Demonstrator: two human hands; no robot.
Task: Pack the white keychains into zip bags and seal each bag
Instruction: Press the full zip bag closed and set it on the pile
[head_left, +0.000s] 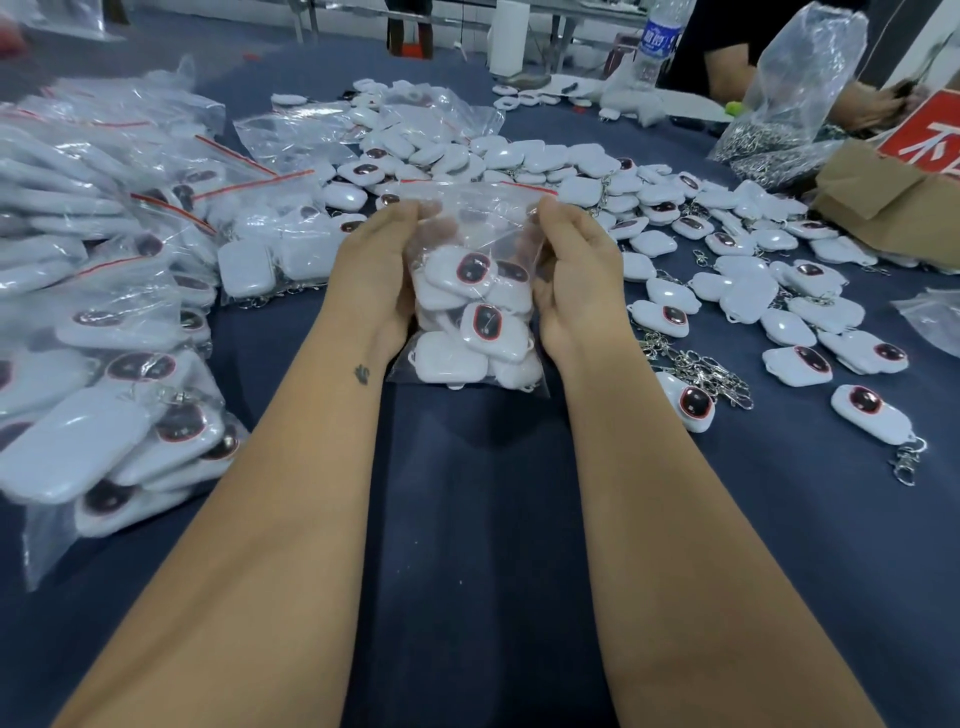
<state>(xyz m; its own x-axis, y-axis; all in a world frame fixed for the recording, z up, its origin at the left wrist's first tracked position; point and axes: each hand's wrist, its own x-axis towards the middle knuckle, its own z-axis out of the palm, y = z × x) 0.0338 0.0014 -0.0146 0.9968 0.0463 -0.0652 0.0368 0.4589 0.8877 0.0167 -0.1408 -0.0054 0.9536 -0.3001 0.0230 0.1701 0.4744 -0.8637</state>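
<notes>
Left hand (379, 265) and right hand (574, 270) grip zip bag (475, 306) above bare cloth (467, 519).

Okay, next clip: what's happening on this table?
A person is packing white plastic keychains with dark red-rimmed ovals into clear zip bags. Both hands, left hand and right hand, grip the sides of one filled clear zip bag near its red-striped top, held above the dark blue tablecloth. Filled bags pile up on the left; loose keychains lie scattered on the right.
</notes>
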